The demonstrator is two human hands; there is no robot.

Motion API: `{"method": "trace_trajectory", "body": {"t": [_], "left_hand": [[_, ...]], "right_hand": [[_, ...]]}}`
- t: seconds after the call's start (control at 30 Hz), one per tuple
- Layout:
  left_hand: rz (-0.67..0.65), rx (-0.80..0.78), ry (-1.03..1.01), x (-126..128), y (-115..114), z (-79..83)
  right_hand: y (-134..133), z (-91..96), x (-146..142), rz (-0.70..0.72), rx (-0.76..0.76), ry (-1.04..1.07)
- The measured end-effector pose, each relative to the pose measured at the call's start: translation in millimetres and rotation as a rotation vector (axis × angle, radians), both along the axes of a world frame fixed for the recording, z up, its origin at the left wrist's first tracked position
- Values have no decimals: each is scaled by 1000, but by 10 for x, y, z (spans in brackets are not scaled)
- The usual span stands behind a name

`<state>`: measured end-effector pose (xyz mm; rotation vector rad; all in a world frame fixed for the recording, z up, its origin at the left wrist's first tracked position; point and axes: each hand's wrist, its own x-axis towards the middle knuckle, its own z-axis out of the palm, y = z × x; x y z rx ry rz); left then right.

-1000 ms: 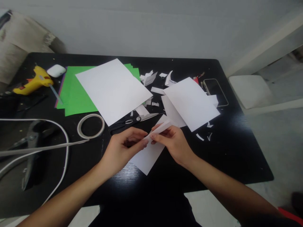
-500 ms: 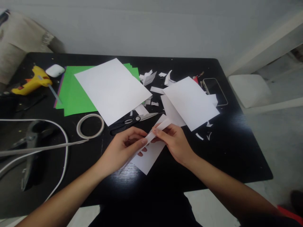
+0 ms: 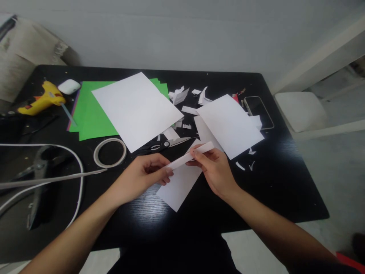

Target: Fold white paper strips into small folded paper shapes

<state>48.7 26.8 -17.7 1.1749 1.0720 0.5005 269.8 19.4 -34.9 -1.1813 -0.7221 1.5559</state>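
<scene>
Both my hands hold a narrow folded white paper strip [image 3: 190,155] just above a black table [image 3: 279,179]. My left hand [image 3: 145,176] pinches the strip's lower left end. My right hand [image 3: 214,167] grips its upper right part with closed fingers. Under the strip lies a white paper piece [image 3: 179,186] flat on the table. Black-handled scissors [image 3: 162,144] lie just beyond my hands, blades pointing right.
A large white sheet [image 3: 137,108] lies over green paper [image 3: 91,114]. Another white sheet [image 3: 229,123] and several paper scraps are at the right, with a phone [image 3: 258,110]. A tape roll [image 3: 110,152], yellow glue gun [image 3: 40,99], white cable [image 3: 76,167] and pliers [image 3: 37,167] sit at the left.
The paper strip has been drawn out longer between my hands and tilted flatter. My left hand slid down and left along it.
</scene>
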Motion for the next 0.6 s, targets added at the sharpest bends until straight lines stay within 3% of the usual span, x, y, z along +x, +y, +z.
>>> {"method": "trace_trajectory", "body": {"t": [0.17, 0.3, 0.47, 0.6], "left_hand": [[75, 144, 139, -168, 123, 75], [267, 251, 127, -208, 155, 72], [510, 230, -52, -209, 154, -8], [502, 166, -181, -176, 124, -58]], "right_hand": [[30, 38, 24, -58, -13, 30], [41, 41, 39, -40, -14, 39], [17, 11, 55, 215, -15, 60], [-23, 16, 31, 447, -17, 30]]}}
